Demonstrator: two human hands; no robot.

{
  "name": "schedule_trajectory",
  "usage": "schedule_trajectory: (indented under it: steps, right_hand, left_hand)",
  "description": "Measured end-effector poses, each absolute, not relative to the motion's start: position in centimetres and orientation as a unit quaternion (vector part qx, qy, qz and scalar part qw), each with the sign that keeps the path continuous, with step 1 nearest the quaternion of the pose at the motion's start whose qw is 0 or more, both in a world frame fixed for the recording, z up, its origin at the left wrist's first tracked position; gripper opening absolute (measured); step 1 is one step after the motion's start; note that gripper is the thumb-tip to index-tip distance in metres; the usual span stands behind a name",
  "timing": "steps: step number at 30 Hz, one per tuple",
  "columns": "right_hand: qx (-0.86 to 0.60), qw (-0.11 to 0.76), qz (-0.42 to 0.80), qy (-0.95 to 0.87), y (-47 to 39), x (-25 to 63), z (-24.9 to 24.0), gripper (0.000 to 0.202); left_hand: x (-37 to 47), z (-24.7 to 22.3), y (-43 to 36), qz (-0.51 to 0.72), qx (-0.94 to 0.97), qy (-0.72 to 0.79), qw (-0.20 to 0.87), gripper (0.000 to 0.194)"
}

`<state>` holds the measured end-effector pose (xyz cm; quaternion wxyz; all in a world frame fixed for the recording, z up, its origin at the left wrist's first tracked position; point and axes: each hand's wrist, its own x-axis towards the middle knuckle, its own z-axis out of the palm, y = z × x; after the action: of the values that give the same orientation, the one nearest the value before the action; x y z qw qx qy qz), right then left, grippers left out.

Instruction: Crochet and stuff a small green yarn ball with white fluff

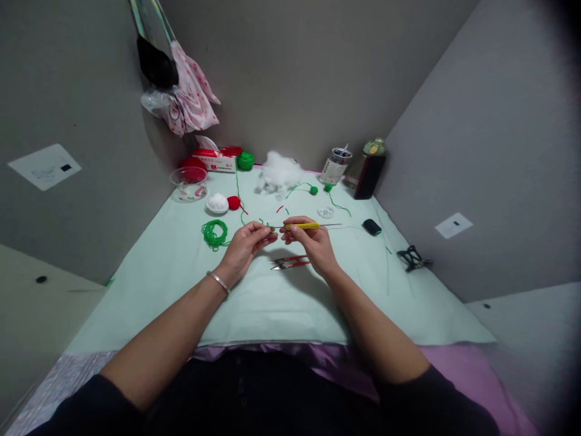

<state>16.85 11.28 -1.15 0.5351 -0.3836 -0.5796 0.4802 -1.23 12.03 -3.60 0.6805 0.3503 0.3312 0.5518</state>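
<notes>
My left hand (245, 245) pinches a small piece of green crochet (272, 229) between thumb and fingertips. In my right hand (316, 243) is a yellow-handled crochet hook (302, 226), its metal tip pointing left and meeting the green piece. Whether the tip sits inside a stitch is too small to tell. Left of my hands lies a loose coil of green yarn (213, 235), with a strand running toward my left hand. Red-handled thread snips (290, 262) rest on the table below my hands, their handles partly covered by the right hand.
White stuffing (279, 171), a green yarn ball (246, 160) and a tissue box (215, 161) stand along the back. A pen can (336, 166) and bottle (358, 169) are back right. Near the right edge lie a dark thread spool (372, 227) and black clip (413, 258).
</notes>
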Motion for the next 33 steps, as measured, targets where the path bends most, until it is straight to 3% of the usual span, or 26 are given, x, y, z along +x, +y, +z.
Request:
schedule_trajectory:
  steps: [22,33]
  right_hand:
    - [-0.372,0.549,0.515,-0.544,11.4,16.8,-1.2,0.028]
    - [-0.377,0.538,0.59,-0.47,12.4,17.7,-1.4,0.04]
  left_hand:
    - [-1.2,-3.4,12.0,0.565,0.353,0.352,0.657,0.028]
    - [-1.2,-3.4,11.9,0.556,0.37,0.345,0.66,0.027]
